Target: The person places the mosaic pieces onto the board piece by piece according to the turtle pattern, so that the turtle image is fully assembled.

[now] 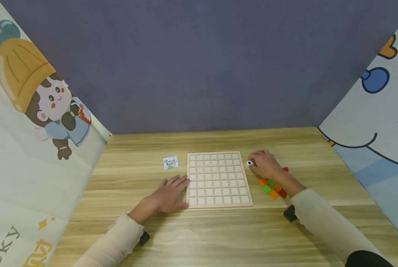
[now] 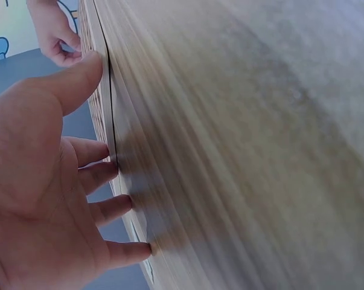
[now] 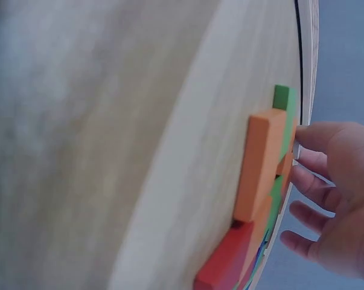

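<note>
A square wooden grid board (image 1: 187,163) with bare cells lies in the middle of the table. My left hand (image 1: 172,194) rests beside its left edge, fingers spread, with fingertips and thumb right at the frame; the left wrist view shows these straight fingers (image 2: 109,210) along the edge. Past the board's right side, my right hand (image 1: 265,164) pinches a small white piece with a black dot (image 1: 249,163) between thumb and fingertips. Under and beside that forearm lie several coloured blocks: green (image 1: 266,189), orange (image 1: 273,194) and red (image 1: 282,193). The forearm partly hides them.
A small printed picture card (image 1: 170,162) lies left of the board. The wooden table (image 1: 212,233) meets a dark grey panel (image 1: 212,74) at the back. Cartoon-printed sheets stand at the left (image 1: 35,178) and right (image 1: 369,122).
</note>
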{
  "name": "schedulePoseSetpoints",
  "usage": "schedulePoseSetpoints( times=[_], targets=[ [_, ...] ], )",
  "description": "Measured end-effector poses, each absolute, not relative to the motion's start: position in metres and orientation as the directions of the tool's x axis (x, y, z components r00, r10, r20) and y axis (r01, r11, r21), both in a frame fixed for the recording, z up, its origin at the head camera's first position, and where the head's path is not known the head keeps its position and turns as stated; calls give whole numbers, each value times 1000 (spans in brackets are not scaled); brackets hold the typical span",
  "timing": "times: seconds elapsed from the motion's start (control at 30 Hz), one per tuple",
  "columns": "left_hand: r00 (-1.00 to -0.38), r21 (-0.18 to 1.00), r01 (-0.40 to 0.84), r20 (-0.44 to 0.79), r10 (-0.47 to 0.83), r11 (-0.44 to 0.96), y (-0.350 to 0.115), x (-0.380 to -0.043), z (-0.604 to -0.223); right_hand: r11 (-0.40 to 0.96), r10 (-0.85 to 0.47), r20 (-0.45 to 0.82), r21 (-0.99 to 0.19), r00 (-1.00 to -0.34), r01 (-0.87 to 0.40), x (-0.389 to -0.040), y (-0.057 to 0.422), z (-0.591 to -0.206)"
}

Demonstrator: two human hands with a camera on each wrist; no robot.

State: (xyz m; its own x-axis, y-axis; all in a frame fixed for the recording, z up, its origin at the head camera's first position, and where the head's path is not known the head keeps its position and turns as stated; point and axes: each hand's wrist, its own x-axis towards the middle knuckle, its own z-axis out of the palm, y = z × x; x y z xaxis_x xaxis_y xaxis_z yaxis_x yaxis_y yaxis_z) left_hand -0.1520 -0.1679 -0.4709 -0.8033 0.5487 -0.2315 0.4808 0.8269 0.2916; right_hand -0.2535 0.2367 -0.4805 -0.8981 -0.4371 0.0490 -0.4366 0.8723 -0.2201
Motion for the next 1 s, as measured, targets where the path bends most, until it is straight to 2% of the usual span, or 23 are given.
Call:
schedulePoseSetpoints(
  times=[0.3, 0.6, 1.0],
  targets=[
    [-801, 295, 474, -247, 545, 830, -167, -149, -467, 878, -400, 115, -237, -910, -416, -255, 234, -475],
    [-803, 288, 474, -247, 542, 832, -168, -149, -468, 845, -428, 214, -249, -878, -472, -260, 226, -468],
    [-801, 281, 480, -246, 546, 831, -167, -149, -466, 818, -473, 205, -259, -857, -513, -266, 203, -470]
  ],
)
